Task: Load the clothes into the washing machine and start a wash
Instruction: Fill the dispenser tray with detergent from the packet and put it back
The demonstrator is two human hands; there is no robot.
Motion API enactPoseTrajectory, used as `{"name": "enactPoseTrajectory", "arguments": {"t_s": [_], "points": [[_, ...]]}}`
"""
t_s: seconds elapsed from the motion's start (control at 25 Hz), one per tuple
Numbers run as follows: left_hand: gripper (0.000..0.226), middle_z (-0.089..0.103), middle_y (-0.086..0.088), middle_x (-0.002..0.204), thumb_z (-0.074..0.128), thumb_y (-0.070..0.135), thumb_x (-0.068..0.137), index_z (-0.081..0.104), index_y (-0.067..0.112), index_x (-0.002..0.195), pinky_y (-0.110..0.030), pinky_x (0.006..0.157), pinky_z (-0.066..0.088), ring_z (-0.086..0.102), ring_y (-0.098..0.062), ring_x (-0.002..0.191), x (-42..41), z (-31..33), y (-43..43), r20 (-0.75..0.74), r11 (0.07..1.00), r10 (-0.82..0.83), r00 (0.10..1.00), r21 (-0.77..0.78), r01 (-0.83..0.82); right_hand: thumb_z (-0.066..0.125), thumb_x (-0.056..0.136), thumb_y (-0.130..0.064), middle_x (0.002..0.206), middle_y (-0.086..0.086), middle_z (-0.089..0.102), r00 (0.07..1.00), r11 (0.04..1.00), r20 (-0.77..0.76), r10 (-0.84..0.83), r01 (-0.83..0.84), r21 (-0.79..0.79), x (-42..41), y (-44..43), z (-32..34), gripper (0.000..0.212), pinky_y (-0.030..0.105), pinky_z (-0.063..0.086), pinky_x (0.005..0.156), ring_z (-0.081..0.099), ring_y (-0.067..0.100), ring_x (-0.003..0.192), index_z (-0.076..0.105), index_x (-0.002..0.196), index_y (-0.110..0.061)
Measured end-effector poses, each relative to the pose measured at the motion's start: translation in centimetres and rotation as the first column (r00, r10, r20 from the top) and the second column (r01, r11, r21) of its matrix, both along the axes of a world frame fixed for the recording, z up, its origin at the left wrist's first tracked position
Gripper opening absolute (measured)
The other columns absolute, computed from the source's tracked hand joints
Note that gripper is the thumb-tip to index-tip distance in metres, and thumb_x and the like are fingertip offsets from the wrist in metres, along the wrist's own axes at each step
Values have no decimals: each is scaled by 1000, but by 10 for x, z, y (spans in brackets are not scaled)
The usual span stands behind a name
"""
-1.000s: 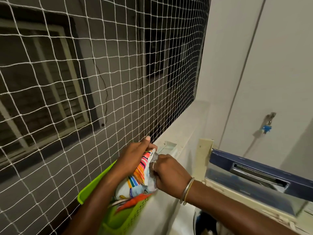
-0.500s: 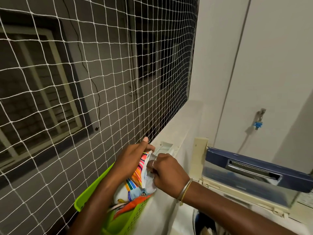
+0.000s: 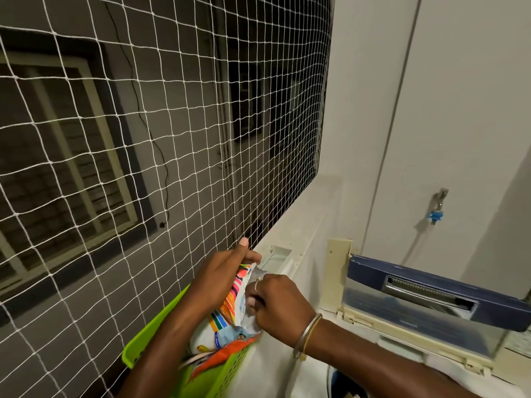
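Observation:
A colourful striped detergent pouch (image 3: 227, 308) stands in a green plastic basket (image 3: 149, 337) on the ledge, with an orange packet (image 3: 227, 356) beside it. My left hand (image 3: 221, 271) holds the pouch's top edge from the far side. My right hand (image 3: 275, 303) pinches the pouch's opening from the near side. The top-loading washing machine (image 3: 373, 323) stands at the right with its blue-framed lid (image 3: 431, 291) raised. A bit of dark clothing (image 3: 342, 383) shows inside the drum at the bottom edge.
White safety netting (image 3: 172, 139) closes the opening on the left, right behind the basket. A small white tray (image 3: 277, 255) lies on the ledge beyond my hands. A wall tap with a blue fitting (image 3: 436, 215) is mounted above the machine.
Both hands have stayed on the pouch, working its top edge slightly. The view has shifted a little; nothing else has moved.

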State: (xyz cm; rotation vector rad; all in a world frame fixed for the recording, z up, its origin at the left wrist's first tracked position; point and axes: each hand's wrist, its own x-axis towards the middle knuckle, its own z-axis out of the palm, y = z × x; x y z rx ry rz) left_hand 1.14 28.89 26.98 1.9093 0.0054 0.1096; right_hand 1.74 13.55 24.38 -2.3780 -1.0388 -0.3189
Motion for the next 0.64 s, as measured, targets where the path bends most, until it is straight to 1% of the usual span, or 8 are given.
{"name": "enactPoseTrajectory", "arguments": {"t_s": [0.08, 0.12, 0.2, 0.32, 0.4, 0.44, 0.52, 0.64], "points": [[53, 77, 6, 97, 36, 62, 97, 78, 30, 95, -48, 97, 52, 74, -15, 90, -1, 2, -1, 1, 1000, 9, 1000, -29, -9, 53, 72, -10, 68, 7, 65, 996, 1000, 81, -23, 21, 19, 0, -3, 7, 12, 11, 21, 57, 48, 17, 61, 63, 68, -17], [52, 77, 5, 97, 37, 59, 98, 78, 29, 94, -48, 98, 52, 74, -15, 90, -2, 4, -2, 4, 999, 11, 1000, -36, -11, 57, 69, -11, 65, 6, 64, 992, 999, 123, -33, 33, 4, 1, -4, 8, 10, 12, 23, 58, 51, 19, 59, 66, 69, -15], [51, 77, 5, 95, 37, 57, 98, 78, 26, 94, -47, 98, 52, 74, -15, 90, -4, 5, -4, 16, 999, 17, 1000, -36, -17, 61, 68, -16, 63, 5, 64, 980, 997, 194, -43, 56, -62, 3, 2, 4, 10, 21, 34, 60, 55, 21, 59, 70, 72, -15], [53, 77, 6, 94, 35, 59, 97, 78, 27, 96, -45, 96, 53, 74, -14, 88, -5, 4, -5, 21, 1000, 14, 1000, -10, -14, 60, 81, -29, 78, 5, 68, 987, 996, 160, -31, 44, -77, 6, 13, -15, 20, 24, 42, 68, 59, 22, 69, 73, 90, -16], [54, 77, 6, 95, 34, 61, 97, 78, 29, 97, -45, 95, 54, 74, -14, 88, -5, 2, -4, 14, 1000, 3, 1000, 3, -4, 57, 87, -30, 83, 7, 69, 994, 997, 110, -21, 29, -72, 5, 14, -20, 24, 27, 48, 71, 58, 23, 72, 73, 93, -14], [54, 77, 6, 95, 34, 62, 97, 77, 30, 97, -46, 95, 54, 74, -15, 88, -5, 1, -3, 10, 1000, -3, 1000, -1, 3, 56, 86, -26, 82, 9, 68, 995, 998, 97, -15, 21, -63, 3, 12, -19, 21, 27, 47, 69, 57, 24, 71, 72, 89, -12], [53, 77, 6, 97, 35, 61, 98, 78, 29, 97, -47, 96, 53, 74, -15, 90, -5, 2, -3, 12, 1000, 2, 1000, -16, -2, 55, 80, -18, 77, 9, 65, 997, 1000, 71, -15, 17, -26, 1, 7, -11, 14, 25, 35, 64, 54, 24, 70, 68, 78, -13], [52, 77, 7, 97, 35, 56, 99, 78, 27, 97, -45, 97, 53, 74, -13, 89, -6, 5, -4, 9, 999, 26, 1000, -26, -26, 55, 81, -12, 79, 9, 67, 994, 998, 97, -58, 59, -7, 4, 0, 0, 15, 24, 28, 68, 55, 23, 74, 70, 81, -14]]}}
